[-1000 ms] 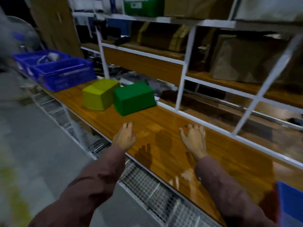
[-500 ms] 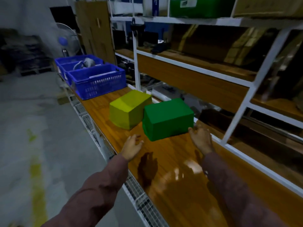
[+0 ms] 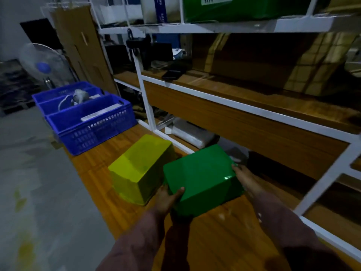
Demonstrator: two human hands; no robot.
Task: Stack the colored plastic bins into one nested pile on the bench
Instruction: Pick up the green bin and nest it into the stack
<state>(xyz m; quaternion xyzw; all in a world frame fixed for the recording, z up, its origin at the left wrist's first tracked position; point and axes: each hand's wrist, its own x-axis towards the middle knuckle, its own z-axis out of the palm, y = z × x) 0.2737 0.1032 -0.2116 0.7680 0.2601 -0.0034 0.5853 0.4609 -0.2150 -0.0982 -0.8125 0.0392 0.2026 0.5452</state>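
A green plastic bin (image 3: 201,178) lies upside down on the wooden bench (image 3: 218,241), its bottom facing up. My left hand (image 3: 168,199) clasps its near left corner, thumb on the front wall. My right hand (image 3: 247,179) presses against its right side. Both hands hold the bin between them. A yellow bin (image 3: 139,169), also upside down, sits just left of the green one, almost touching it.
Blue slotted crates (image 3: 88,116) holding loose items stand at the bench's far left end. A white metal shelf frame (image 3: 244,108) with wooden boards runs along the back. A standing fan (image 3: 42,65) is behind the crates. The grey floor lies to the left.
Both hands have moved forward from beside the green bin and closed on its two sides. The view has come closer to the bins.
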